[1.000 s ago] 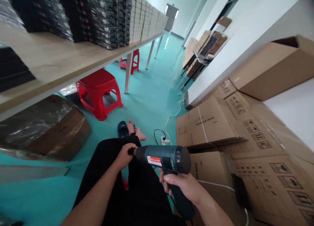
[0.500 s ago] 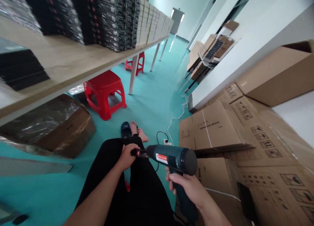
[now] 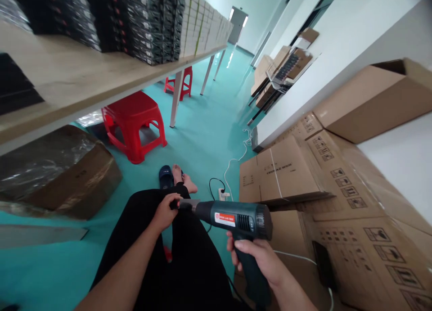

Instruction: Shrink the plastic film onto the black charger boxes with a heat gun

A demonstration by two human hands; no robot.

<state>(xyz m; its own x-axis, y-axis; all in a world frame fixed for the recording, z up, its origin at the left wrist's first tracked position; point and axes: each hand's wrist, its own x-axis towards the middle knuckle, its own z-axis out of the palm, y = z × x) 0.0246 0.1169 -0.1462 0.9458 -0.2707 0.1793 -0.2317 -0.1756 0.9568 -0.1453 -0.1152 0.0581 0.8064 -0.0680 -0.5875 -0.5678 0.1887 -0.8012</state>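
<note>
A dark green heat gun (image 3: pixel 243 216) with a red and white label lies level across the view, and its metal nozzle points left. My right hand (image 3: pixel 258 257) is wrapped round its grip. Just ahead of the nozzle, above my black-clad lap, my left hand (image 3: pixel 165 213) pinches a small black piece (image 3: pixel 174 205) with a bit of red on it. My fingers cover most of that piece, so its kind cannot be made out. Whether the nozzle touches it I cannot tell.
Stacked black wrapped packs (image 3: pixel 155 27) and white boxes (image 3: pixel 199 23) stand on a long table (image 3: pixel 101 72) at left. A red stool (image 3: pixel 135 122) sits beside it. Cardboard boxes (image 3: pixel 283 171) line the right. A power strip (image 3: pixel 222 194) with cords lies on the floor.
The view has shifted slightly, moving the surroundings left and up. The heat gun's nozzle now sits closer to the left hand's fingers and more level. Both hands keep their holds.
</note>
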